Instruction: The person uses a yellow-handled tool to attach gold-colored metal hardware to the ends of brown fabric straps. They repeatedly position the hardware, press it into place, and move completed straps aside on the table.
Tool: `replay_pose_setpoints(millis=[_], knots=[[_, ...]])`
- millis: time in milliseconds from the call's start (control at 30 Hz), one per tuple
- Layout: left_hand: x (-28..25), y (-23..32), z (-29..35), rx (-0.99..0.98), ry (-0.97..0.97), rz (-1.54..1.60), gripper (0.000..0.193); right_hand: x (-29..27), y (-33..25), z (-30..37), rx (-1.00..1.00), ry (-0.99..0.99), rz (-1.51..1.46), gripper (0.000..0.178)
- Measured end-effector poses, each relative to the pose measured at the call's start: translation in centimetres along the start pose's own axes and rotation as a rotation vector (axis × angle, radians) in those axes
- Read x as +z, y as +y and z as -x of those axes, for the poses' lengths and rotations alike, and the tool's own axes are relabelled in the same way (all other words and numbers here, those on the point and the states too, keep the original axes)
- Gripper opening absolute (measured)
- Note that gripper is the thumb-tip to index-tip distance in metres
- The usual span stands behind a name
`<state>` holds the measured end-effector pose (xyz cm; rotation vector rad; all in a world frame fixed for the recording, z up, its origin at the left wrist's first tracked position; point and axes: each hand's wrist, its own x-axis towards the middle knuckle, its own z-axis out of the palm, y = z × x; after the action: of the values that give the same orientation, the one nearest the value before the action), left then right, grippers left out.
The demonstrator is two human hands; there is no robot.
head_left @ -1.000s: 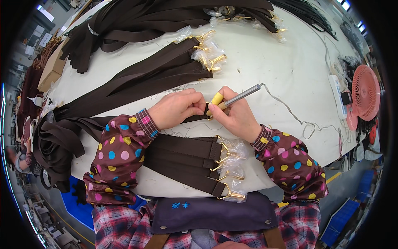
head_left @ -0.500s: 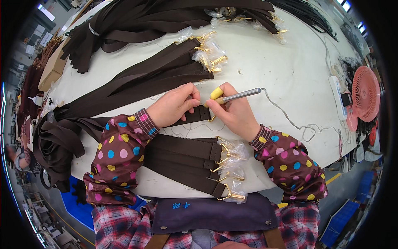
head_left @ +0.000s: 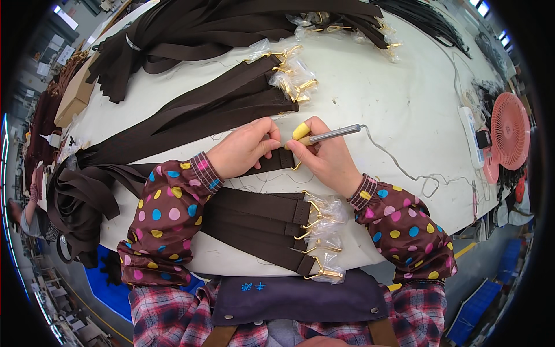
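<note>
Pale and bent at its edges by the lens, the counter (head_left: 381, 104) fills most of the head view. Toward its right side are a pink fan (head_left: 510, 130) and a white power strip (head_left: 471, 133); at its left is a brown box (head_left: 74, 104), and nearer the body a dark heap of webbing (head_left: 84, 196).

Near the middle, a strap (head_left: 284, 159) lies on the counter, its end just below the gap between the person's hands. It is flat, dark brown and matt, with a thicker, squared-off end and a bit of gold metal (head_left: 297, 166) at the tip.

The left grip (head_left: 240, 151) is pinched, thumb to forefinger, just above the strap; whether a thread sits between them cannot be told. The right grip (head_left: 326, 156) is closed around a slim tool (head_left: 335, 133), grey at the back and tan toward the front, its point hidden by the fingers near the strap's end. A yellow cover (head_left: 300, 130) wraps the right forefinger. A grey cord (head_left: 399, 159) trails from the tool.

Nearer the body, matching straps (head_left: 254, 217) lie side by side, their gold hooks (head_left: 314, 214) partly wrapped in clear plastic (head_left: 330, 208). Beyond the hands lies a similar bundle (head_left: 191, 110), its hooked ends pointing right.
</note>
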<state>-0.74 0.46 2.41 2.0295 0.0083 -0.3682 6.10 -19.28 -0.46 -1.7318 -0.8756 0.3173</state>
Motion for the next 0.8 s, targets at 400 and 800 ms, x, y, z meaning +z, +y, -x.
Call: replay_pose_setpoints(millis=[400,800], knots=[[-0.2,-0.2,2.7,0.359,0.299,-0.712,0.028,-1.9,0.0,0.7,-0.136,0.074,0.219,0.016],[0.9,-0.1,13.6,0.228,-0.08,-0.834,0.089,-2.8,-3.6,4.0,0.14,-0.147,-0.033,0.019]])
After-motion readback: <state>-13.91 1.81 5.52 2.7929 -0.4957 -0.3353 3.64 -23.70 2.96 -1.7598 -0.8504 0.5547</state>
